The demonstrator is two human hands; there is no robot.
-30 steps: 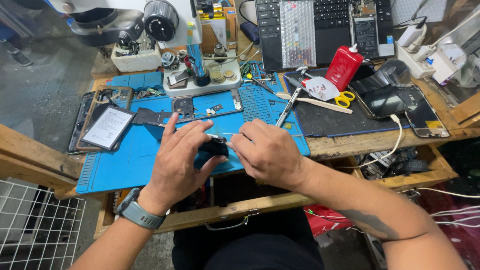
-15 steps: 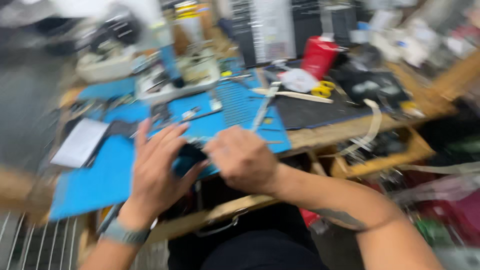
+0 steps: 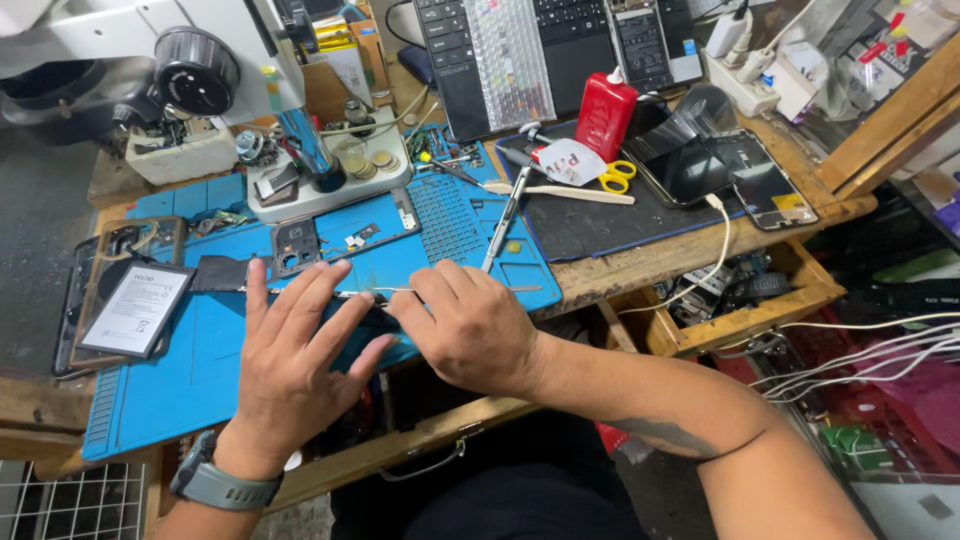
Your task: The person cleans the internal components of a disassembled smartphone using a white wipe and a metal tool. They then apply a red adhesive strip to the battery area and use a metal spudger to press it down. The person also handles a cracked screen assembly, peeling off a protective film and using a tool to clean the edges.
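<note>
From the head view, your left hand (image 3: 290, 370) lies flat with its fingers spread, pressing down on a small dark part (image 3: 378, 320) at the front edge of the blue work mat (image 3: 180, 380); only a sliver of that part shows between your two hands. Your right hand (image 3: 465, 325) is closed in a pinch on a thin metal tool (image 3: 500, 289), whose shaft lies across the mat and runs under your fingers toward the dark part. So the part sits just beneath and between both hands, touching the left fingertips. On the mat, beyond your hands, you have one phone frame (image 3: 340, 238) lying open and one screwdriver (image 3: 505, 215) resting at a slant. At the left edge of the desk (image 3: 660, 262) there is one flat battery (image 3: 135, 310) on a second phone shell. Farther back stand one red bottle (image 3: 605, 115), one pair of yellow-handled scissors (image 3: 618, 177) and one microscope base (image 3: 320, 185).
</note>
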